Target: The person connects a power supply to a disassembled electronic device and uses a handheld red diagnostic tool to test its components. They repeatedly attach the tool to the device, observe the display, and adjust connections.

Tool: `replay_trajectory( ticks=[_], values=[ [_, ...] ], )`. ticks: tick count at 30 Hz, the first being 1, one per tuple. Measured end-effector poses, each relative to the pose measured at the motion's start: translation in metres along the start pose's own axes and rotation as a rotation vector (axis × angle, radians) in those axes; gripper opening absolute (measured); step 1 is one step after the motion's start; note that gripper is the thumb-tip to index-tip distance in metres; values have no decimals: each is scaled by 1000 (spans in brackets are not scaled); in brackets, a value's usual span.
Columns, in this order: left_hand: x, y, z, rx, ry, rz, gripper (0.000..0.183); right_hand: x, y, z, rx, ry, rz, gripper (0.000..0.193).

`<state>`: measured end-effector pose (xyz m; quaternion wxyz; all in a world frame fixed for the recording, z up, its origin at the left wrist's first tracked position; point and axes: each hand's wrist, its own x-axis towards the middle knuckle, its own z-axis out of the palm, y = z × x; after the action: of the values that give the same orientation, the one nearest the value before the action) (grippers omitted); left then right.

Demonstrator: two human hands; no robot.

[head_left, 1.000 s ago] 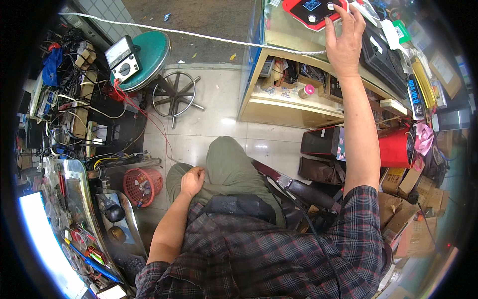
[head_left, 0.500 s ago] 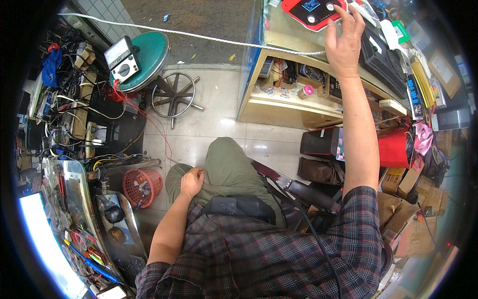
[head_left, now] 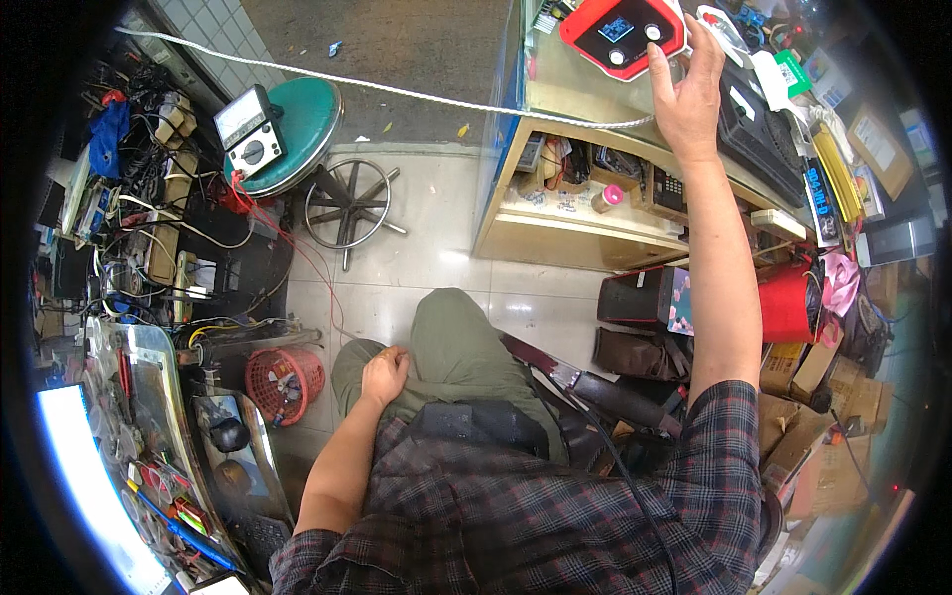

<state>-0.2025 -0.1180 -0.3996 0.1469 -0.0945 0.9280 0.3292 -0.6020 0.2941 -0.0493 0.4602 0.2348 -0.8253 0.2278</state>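
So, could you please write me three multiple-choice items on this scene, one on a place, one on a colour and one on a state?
1. Where does the left hand rest?
A. on the person's thigh
B. on the stool
C. on the red basket

2. What colour is the stool seat?
A. yellow
B. teal green
C. white

3. How is the right hand?
A. clenched in a fist
B. open, fingers at the red device
C. hanging down

Answers: A, it lies loosely curled on the olive trouser leg; B, the round seat is green; B, the arm is stretched up to the counter.
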Motion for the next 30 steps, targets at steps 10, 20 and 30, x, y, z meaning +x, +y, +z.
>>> replay_trajectory(
  ticks=[10,20,30],
  values=[
    [0,-1,-1,-15,-19,-10,29,27,-13,-17,41,-136,98,51],
    [0,-2,0,-8,-12,-12,28,30,-26,-15,312,-124,167,50],
    [-1,4,-4,-20,-29,-29,29,27,-16,-14,246,-165,171,65]
  ],
)
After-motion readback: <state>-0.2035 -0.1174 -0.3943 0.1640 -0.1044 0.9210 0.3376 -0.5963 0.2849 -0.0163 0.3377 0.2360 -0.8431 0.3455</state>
